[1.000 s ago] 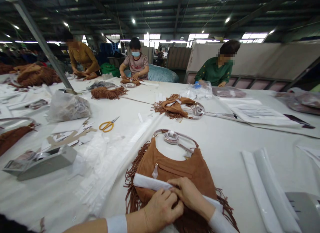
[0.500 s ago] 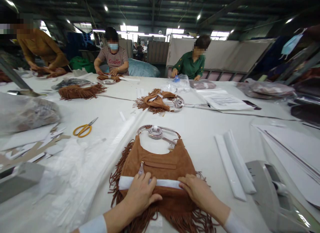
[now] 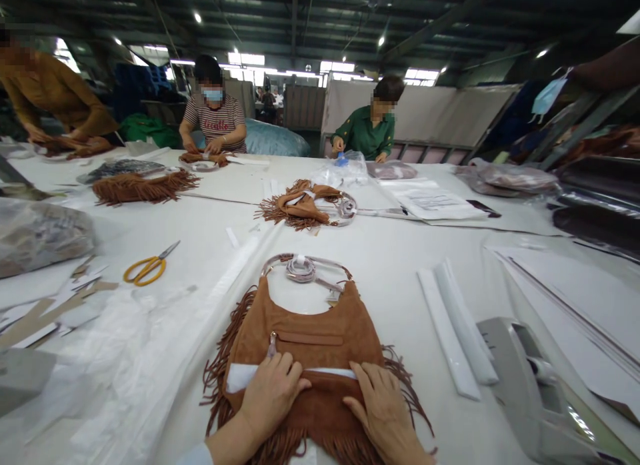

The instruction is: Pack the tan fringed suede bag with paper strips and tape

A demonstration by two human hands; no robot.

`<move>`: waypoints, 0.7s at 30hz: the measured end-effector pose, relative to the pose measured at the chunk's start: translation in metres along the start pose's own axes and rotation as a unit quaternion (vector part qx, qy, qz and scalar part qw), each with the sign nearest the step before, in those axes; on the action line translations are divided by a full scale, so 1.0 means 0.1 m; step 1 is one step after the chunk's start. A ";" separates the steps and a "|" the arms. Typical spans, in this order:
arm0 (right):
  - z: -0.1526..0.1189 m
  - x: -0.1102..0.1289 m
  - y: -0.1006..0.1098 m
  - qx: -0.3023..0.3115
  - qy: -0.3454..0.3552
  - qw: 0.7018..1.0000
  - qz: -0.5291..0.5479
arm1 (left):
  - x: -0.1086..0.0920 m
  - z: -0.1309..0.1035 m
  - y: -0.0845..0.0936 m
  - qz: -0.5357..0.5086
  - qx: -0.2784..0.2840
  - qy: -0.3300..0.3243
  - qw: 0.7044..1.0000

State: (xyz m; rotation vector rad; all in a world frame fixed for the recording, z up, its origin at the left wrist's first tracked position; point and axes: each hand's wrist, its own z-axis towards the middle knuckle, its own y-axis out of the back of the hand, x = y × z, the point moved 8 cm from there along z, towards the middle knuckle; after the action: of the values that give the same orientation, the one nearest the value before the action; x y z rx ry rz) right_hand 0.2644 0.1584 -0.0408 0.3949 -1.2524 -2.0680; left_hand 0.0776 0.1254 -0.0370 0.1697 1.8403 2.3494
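Both hands on a fringed brown bag, set apart across its lower front.
Bag (image 3: 320, 356) lies on the white table (image 3: 385, 272), handle (image 3: 270, 264) pointing away from the person; left hand (image 3: 274, 393) and right hand (image 3: 384, 406) each rest on it at a white strip (image 3: 242, 377) crossing its front (can't tell if fingertips pinch anything). Yellow-handled scissors (image 3: 148, 270) left of the bag, folded white pieces (image 3: 447, 335) and a grey device (image 3: 520, 395) to its right, another fringed bag (image 3: 295, 210) beyond it.
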 end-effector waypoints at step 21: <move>0.34 -0.42 -0.01 0.219 -0.103 0.923 0.298 | -0.08 0.00 0.17 -0.044 0.006 -0.010 0.999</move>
State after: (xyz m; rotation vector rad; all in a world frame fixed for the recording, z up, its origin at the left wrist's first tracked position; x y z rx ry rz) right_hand 0.2754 0.2099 -0.0289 -0.0255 -1.7128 -1.3312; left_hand 0.0847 0.1195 -0.0203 0.1090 1.8141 2.2703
